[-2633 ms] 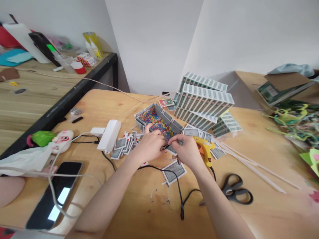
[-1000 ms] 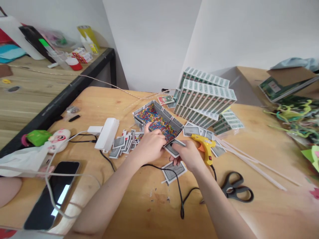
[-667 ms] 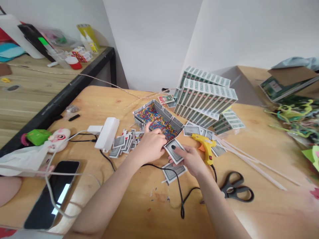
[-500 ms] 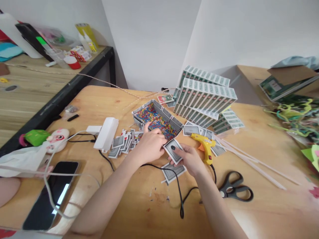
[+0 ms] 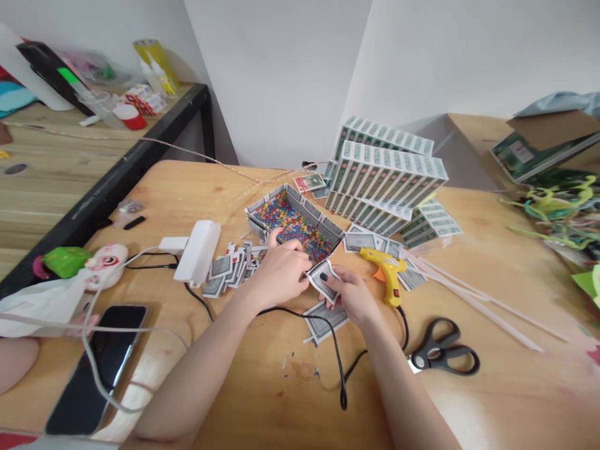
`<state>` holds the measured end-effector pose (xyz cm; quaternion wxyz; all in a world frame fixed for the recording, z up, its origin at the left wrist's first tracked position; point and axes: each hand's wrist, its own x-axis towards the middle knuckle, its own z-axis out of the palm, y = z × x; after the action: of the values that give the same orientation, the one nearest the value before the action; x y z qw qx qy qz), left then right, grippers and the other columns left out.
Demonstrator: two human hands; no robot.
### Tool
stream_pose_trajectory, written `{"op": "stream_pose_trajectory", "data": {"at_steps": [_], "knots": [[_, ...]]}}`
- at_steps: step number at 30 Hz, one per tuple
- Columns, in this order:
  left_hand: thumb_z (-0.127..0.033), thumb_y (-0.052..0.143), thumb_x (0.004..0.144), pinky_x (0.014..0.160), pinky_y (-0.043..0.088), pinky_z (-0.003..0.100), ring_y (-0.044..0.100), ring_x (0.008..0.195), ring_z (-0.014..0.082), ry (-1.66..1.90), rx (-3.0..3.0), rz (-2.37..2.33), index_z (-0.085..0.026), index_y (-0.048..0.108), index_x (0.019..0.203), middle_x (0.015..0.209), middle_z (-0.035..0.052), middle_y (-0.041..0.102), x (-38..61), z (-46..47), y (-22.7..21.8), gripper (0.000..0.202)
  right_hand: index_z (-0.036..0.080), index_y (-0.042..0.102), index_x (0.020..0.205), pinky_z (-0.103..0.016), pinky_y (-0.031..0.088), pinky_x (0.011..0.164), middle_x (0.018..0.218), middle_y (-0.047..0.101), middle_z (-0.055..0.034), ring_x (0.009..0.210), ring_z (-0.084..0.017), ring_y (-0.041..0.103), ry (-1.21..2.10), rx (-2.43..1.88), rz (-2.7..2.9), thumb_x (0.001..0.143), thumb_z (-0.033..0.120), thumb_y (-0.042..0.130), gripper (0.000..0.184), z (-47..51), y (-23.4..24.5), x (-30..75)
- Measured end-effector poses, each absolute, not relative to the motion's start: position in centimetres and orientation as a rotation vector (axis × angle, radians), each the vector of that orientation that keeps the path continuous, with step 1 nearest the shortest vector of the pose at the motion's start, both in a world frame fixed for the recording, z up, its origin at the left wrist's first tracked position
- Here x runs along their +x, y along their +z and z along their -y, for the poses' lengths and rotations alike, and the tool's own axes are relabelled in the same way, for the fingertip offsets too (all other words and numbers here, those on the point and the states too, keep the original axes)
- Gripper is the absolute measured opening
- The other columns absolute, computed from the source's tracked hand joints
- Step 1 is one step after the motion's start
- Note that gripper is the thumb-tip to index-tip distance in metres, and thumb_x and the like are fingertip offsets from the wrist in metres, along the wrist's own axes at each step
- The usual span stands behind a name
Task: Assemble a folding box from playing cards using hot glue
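A shallow box walled with grey-backed playing cards [image 5: 324, 226] stands mid-table, its floor covered in tiny red, blue and yellow pieces. My left hand [image 5: 282, 270] is closed over its near wall, fingers curled inside, partly hiding that side. Between the thumb and fingers of my right hand [image 5: 355, 294] is a playing card [image 5: 321, 275], back up and curved, its edge against the box's near corner. Under that hand lies a grey-backed card [image 5: 332, 323] on the table. Just to the right rests a yellow glue gun [image 5: 388, 272].
Cut card pieces [image 5: 230, 269] lie left of the box. Stacked card packs [image 5: 389, 178] stand behind. Black scissors [image 5: 443, 347] and white glue sticks [image 5: 473, 300] lie at the right. A black cord [image 5: 335, 350] loops near my forearms; a phone [image 5: 96, 369] lies at the left.
The card in my right hand has gone from flat to curved, pressed against the box's corner. My left hand stays at the box wall. The view has shifted slightly.
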<state>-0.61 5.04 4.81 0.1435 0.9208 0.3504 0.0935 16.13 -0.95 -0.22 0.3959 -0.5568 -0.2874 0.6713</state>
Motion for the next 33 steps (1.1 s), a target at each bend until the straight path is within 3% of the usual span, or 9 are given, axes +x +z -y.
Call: {"op": "stream_pose_trajectory", "data": {"at_steps": [11, 16, 26, 29, 33], "knots": [[-0.026, 0.059, 0.075, 0.11, 0.013, 0.057, 0.057, 0.09, 0.0218, 0.289, 2.655, -0.988, -0.02, 0.065, 0.065, 0.068, 0.0009, 0.068, -0.8, -4.7, 5.7, 0.014, 0.017, 0.057, 0.076, -0.018, 0.034, 0.033, 0.048, 0.063, 0.0022, 0.035, -0.011, 0.053, 1.583, -1.419, 0.706, 0.061, 0.047, 0.074, 0.037, 0.9, -0.5, 15.5], [-0.034, 0.056, 0.083, 0.11, 0.009, 0.058, 0.059, 0.092, 0.0212, 0.388, 2.63, -1.069, -0.019, 0.063, 0.06, 0.068, 0.0013, 0.069, -0.4, -4.6, 5.1, 0.028, 0.017, 0.058, 0.068, -0.023, 0.038, 0.036, 0.051, 0.064, 0.0008, 0.036, -0.012, 0.053, 1.514, -1.401, 0.663, 0.059, 0.049, 0.076, 0.037, 1.1, -0.7, 15.2], [-0.025, 0.053, 0.086, 0.113, 0.006, 0.052, 0.062, 0.1, 0.0185, 0.585, 2.368, -1.026, -0.019, 0.059, 0.055, 0.071, -0.0022, 0.071, -1.0, -4.7, 6.9, 0.033, 0.018, 0.061, 0.062, -0.029, 0.051, 0.064, 0.072, 0.069, -0.0005, 0.065, -0.015, 0.061, 1.358, -1.271, 0.489, 0.053, 0.043, 0.083, 0.035, 1.0, 1.0, 14.2], [-0.026, 0.055, 0.085, 0.112, 0.01, 0.051, 0.061, 0.102, 0.0206, 0.718, 2.146, -1.029, -0.021, 0.065, 0.062, 0.081, -0.0015, 0.074, -1.4, -4.5, 8.1, 0.026, 0.018, 0.059, 0.063, -0.029, 0.051, 0.065, 0.069, 0.067, 0.0004, 0.064, -0.013, 0.06, 1.31, -1.194, 0.435, 0.055, 0.043, 0.083, 0.035, 0.9, 3.5, 13.9], [-0.032, 0.054, 0.087, 0.106, 0.026, 0.047, 0.061, 0.099, 0.023, 0.82, 1.854, -0.953, -0.021, 0.069, 0.07, 0.092, 0.0021, 0.072, -1.8, -4.3, 8.8, 0.026, 0.018, 0.055, 0.059, -0.021, 0.042, 0.054, 0.058, 0.059, 0.0043, 0.053, -0.007, 0.051, 1.075, -1.129, 0.379, 0.054, 0.032, 0.086, 0.034, 0.2, 6.6, 13.8]]}}
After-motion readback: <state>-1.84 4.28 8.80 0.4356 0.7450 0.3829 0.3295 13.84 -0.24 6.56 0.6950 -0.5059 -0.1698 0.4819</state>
